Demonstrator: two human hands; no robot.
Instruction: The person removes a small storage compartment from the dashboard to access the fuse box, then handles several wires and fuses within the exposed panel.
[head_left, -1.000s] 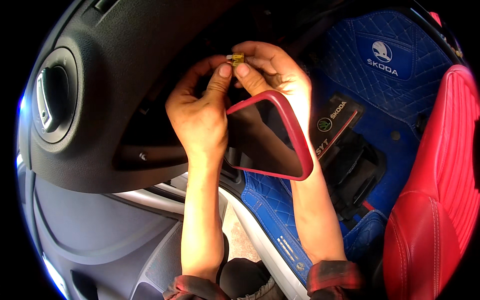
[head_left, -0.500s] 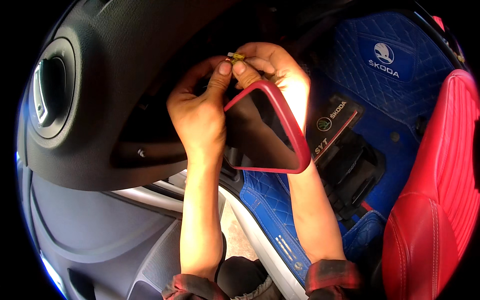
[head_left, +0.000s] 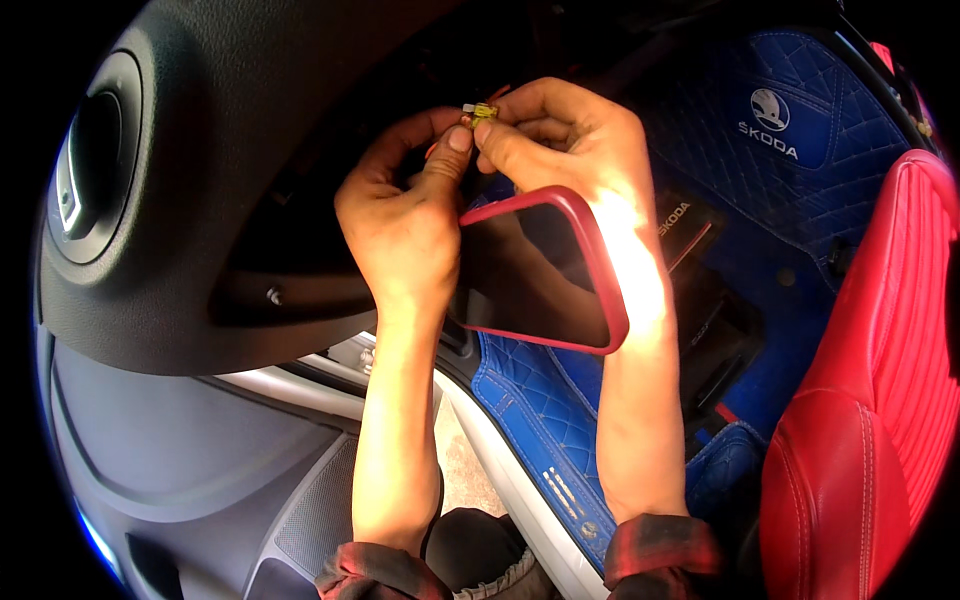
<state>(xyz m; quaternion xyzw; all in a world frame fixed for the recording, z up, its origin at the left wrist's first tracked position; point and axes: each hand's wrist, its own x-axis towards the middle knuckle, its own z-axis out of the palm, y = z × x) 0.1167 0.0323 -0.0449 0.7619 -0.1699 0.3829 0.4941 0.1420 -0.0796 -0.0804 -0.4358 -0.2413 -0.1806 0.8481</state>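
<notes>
My left hand (head_left: 408,215) and my right hand (head_left: 565,145) meet at the fingertips in front of a dark opening under the dashboard. Between thumbs and fingers they pinch a small yellow translucent piece (head_left: 486,111), fuse-like, with a pale tip. Small red bits, possibly wire, show behind my fingers. A phone (head_left: 530,265) with a dark screen and dark red case lies in the picture between my wrists, over part of my right wrist; what holds it up I cannot tell.
Black dashboard (head_left: 190,130) with a rotary switch (head_left: 85,170) at left. Open grey door (head_left: 170,450) lower left, white sill (head_left: 480,450), blue quilted floor mats (head_left: 520,400) with dark items (head_left: 715,340) on them, red seat (head_left: 860,420) at right.
My right hand and forearm have shifted right, with more of the hand's back showing. The phone sits slightly further right. The surroundings have shifted a little in view.
</notes>
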